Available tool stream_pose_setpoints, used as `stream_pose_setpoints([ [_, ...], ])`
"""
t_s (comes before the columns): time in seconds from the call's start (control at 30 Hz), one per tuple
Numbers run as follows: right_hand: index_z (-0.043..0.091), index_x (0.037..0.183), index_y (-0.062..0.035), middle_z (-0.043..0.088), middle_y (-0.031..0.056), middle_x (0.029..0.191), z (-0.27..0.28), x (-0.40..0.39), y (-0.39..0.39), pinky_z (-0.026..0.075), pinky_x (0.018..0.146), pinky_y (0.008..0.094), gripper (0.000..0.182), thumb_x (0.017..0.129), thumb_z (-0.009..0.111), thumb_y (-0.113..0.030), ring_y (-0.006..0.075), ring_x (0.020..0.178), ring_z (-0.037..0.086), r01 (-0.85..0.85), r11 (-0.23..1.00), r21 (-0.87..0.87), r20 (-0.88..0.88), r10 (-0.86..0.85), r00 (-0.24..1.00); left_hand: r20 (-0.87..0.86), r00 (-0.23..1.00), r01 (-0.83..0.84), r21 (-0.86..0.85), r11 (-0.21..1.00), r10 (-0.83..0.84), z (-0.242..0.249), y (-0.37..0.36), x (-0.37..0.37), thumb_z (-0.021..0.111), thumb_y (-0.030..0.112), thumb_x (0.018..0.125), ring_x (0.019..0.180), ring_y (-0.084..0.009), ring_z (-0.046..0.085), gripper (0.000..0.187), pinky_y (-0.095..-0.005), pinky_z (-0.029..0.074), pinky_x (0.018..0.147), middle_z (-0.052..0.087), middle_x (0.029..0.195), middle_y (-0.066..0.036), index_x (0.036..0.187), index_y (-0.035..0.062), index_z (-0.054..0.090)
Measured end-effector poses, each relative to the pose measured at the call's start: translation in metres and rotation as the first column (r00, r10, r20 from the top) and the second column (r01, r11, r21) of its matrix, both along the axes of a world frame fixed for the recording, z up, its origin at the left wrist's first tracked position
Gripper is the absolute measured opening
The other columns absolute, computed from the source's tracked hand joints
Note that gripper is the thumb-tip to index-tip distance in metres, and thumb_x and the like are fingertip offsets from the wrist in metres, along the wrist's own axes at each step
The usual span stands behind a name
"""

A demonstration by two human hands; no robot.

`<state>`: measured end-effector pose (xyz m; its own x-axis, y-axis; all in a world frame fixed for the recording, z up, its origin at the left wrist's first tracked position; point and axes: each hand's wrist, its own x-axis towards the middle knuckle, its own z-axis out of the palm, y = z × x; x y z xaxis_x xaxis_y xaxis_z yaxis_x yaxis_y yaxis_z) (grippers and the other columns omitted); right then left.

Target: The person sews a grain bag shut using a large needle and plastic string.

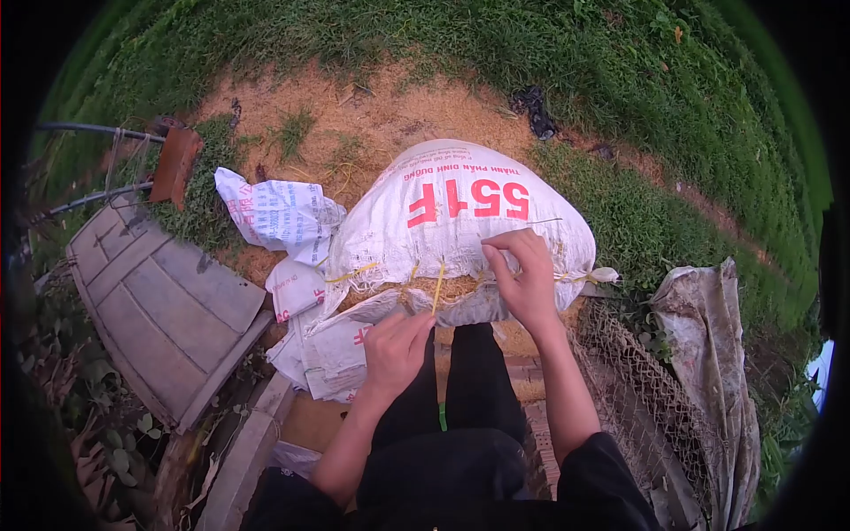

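Note:
A full white woven sack with red "551F" print lies in front of my legs, its mouth edge towards me. Brown husk-like filling shows in the gap at the mouth. My left hand is closed in a pinch on the lower end of a yellow tie strip, which runs up taut to the sack's edge. Over the right part of the mouth, my right hand has thumb and forefinger brought together; whatever is between them is too small to make out. More yellow ties cross the mouth on the left.
Other printed sacks lie left of the full one. A grey slab stands at the left, and netting with a dirty sheet at the right. Spilled husks and grass spread beyond.

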<state>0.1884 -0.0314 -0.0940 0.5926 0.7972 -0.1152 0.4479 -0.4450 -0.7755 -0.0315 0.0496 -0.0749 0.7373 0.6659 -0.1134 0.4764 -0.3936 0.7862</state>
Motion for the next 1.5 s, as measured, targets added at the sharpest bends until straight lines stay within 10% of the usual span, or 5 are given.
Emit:
stream_pose_setpoints([
  [0.3,0.068,0.086,0.0048,0.064,0.0217,0.066,0.020,-0.084,0.002,0.048,0.059,0.0444,0.035,0.098,0.066,-0.028,0.0362,0.061,0.065,0.123,0.916,-0.382,-0.448,-0.300,0.842,0.085,0.993,0.077,0.062,0.995,-0.082,-0.005,-0.013,-0.014,0.075,0.001,0.083,0.054,-0.0240,0.052,0.012,-0.0391,0.040,0.052,0.057,0.064,-0.008,0.095,-0.0007,0.073],
  [0.67,0.065,0.084,-0.0004,0.066,0.0214,0.069,0.016,-0.092,0.009,0.050,0.062,0.0523,0.027,0.096,0.063,-0.024,0.0441,0.068,0.066,0.057,0.897,-0.438,-0.277,-0.195,0.941,0.018,0.958,0.283,0.119,0.952,-0.287,0.000,0.011,-0.011,0.072,0.006,0.084,0.068,-0.0218,0.058,0.014,-0.0373,0.044,0.060,0.057,0.072,-0.004,0.098,0.0027,0.071],
  [1.07,0.058,0.084,-0.0047,0.066,0.0183,0.070,0.026,-0.117,-0.003,0.049,0.056,0.0506,0.020,0.096,0.063,-0.020,0.0396,0.062,0.066,0.094,0.888,-0.451,-0.140,-0.174,0.975,-0.330,0.907,-0.332,-0.183,0.925,0.260,-0.001,0.013,0.036,0.062,0.017,0.099,0.080,-0.0334,0.067,0.020,-0.0433,0.052,0.073,0.068,0.093,-0.014,0.109,0.0005,0.065],
  [1.13,0.057,0.084,-0.0048,0.066,0.0179,0.070,0.025,-0.124,-0.005,0.049,0.054,0.0493,0.019,0.096,0.062,-0.019,0.0388,0.060,0.065,0.107,0.894,-0.435,-0.105,-0.168,0.980,-0.320,0.888,-0.417,-0.260,0.871,0.329,-0.006,0.012,0.037,0.067,0.016,0.098,0.062,-0.0181,0.061,0.022,-0.0322,0.049,0.061,0.068,0.078,-0.011,0.111,-0.0010,0.067],
  [1.5,0.059,0.086,-0.0033,0.064,0.0152,0.071,0.007,-0.139,-0.009,0.050,0.055,0.0428,0.015,0.096,0.064,-0.014,0.0346,0.063,0.066,0.173,0.946,-0.275,-0.033,-0.189,0.981,-0.164,0.986,-0.067,-0.235,0.970,0.029,0.050,0.013,-0.024,0.068,0.005,0.092,0.065,-0.0332,0.066,0.010,-0.0415,0.051,0.060,0.069,0.077,-0.017,0.097,-0.0010,0.073],
])
